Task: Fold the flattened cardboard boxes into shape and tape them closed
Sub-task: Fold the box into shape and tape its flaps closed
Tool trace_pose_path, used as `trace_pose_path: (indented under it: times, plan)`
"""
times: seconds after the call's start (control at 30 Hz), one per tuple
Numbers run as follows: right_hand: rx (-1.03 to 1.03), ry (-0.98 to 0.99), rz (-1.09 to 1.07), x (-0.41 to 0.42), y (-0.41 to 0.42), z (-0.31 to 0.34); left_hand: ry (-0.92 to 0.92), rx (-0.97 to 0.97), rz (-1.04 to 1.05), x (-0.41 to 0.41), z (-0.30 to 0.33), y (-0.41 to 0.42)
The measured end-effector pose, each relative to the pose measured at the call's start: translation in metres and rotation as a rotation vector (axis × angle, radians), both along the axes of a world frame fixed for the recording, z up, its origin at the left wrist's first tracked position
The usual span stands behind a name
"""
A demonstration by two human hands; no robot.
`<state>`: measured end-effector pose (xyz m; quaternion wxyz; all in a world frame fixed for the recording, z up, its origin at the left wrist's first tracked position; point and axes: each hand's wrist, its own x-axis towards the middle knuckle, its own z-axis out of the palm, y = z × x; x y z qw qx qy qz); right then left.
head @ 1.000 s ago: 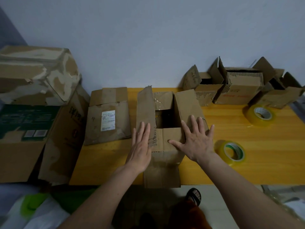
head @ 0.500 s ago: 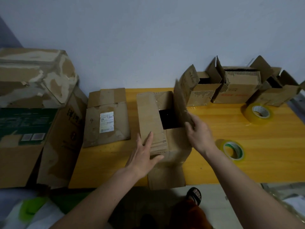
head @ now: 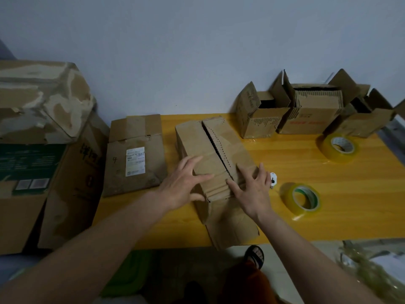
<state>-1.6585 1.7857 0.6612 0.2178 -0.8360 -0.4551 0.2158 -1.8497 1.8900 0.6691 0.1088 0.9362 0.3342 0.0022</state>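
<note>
Yellow table (head: 328, 194) by wall: middle box (head: 210, 154) w/ both top flaps folded in, left hand (head: 182, 187) & right hand (head: 254, 191) apart, pressing flat on flaps. Seam untaped; tape roll (head: 303, 199) near right hand, flattened box (head: 135, 154) left to do

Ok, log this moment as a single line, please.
stage: closing flaps | left hand: pressing flap flat | right hand: pressing other flap | box: seam untaped | tape roll: beside box, untouched

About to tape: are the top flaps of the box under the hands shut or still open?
Shut but untaped: the box has both long flaps folded down, meeting along a narrow dark seam, pressed flat by left hand and right hand.
</note>
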Motion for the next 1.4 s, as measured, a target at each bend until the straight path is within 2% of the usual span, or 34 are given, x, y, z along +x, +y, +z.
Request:
trace_pose_path:
  times: [0.1, 0.2, 0.33, 0.4, 0.5, 0.57, 0.63, 0.7, 0.77, 0.8, 0.97, 1.07, 1.2, 1.3, 1.4]
  plan:
    - [0.063, 0.036, -0.026, 0.004, -0.001, -0.001, 0.103, -0.09, -0.023, 0.007, 0.006, 0.023]
    - [0.083, 0.01, -0.066, 0.018, 0.006, 0.004, 0.124, -0.095, 0.05, 0.023, 0.006, 0.023]
    - [0.066, -0.012, -0.143, 0.043, 0.026, 0.012, 0.177, 0.12, 0.088, 0.067, -0.004, -0.01]
    - [0.062, -0.005, -0.175, 0.046, 0.033, 0.011, 0.187, 0.156, 0.064, 0.08, -0.005, -0.014]
    - [0.088, -0.037, -0.135, 0.046, 0.035, 0.002, 0.005, -0.047, 0.111, 0.079, 0.006, 0.012]
    - [0.109, -0.013, -0.13, 0.046, 0.034, -0.004, -0.147, -0.066, 0.314, 0.076, 0.016, 0.041]
    - [0.125, 0.029, -0.137, 0.047, 0.033, -0.008, -0.221, -0.092, 0.585, 0.073, 0.023, 0.074]
    - [0.151, 0.068, -0.128, 0.048, 0.033, -0.012, -0.292, -0.343, 0.766, 0.071, 0.026, 0.103]
    - [0.179, 0.112, -0.111, 0.051, 0.032, -0.014, -0.38, -0.616, 0.842, 0.069, 0.026, 0.119]
    - [0.191, 0.125, -0.103, 0.054, 0.032, -0.015, -0.411, -0.645, 0.852, 0.069, 0.026, 0.122]
    - [0.325, 0.196, -0.056, 0.088, 0.027, -0.013, -0.501, -0.3, 0.85, 0.077, 0.037, 0.102]
    - [0.374, 0.274, 0.014, 0.104, 0.031, -0.002, -0.5, -0.194, 0.877, 0.073, 0.04, 0.076]
    - [0.379, 0.217, 0.065, 0.111, 0.048, 0.012, -0.555, -0.23, 0.967, 0.058, 0.035, 0.048]
    - [0.373, 0.172, 0.044, 0.113, 0.057, 0.014, -0.57, -0.269, 0.897, 0.045, 0.028, 0.044]
    - [0.356, 0.147, -0.035, 0.11, 0.063, 0.01, -0.579, -0.396, 0.875, 0.033, 0.021, 0.052]
